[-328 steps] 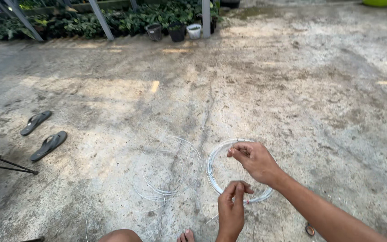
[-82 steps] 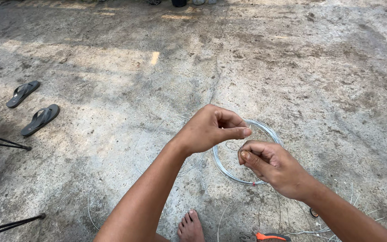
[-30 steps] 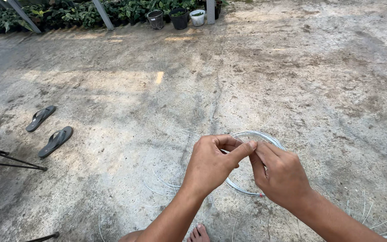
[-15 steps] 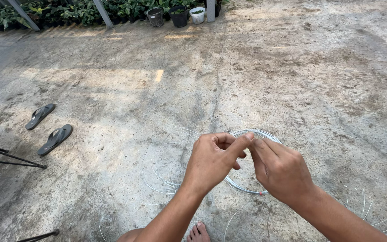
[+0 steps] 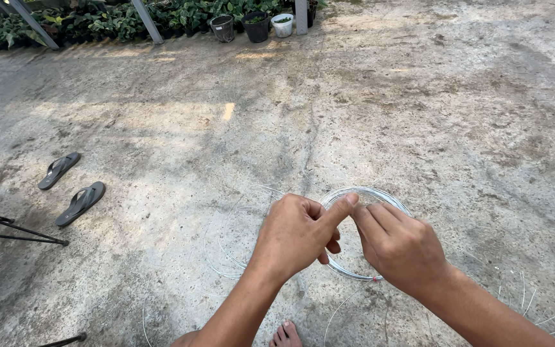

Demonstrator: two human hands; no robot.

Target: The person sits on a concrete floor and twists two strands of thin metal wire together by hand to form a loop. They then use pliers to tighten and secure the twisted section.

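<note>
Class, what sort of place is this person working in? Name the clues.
Probably an outdoor yard beside a plant nursery: bare cracked concrete ground, rows of potted plants along the edge, and flip-flops left on the ground.

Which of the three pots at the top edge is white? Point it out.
The white pot is the rightmost of the three, beside the upright post. The other two, the grey pot and the black pot, are dark.
</note>
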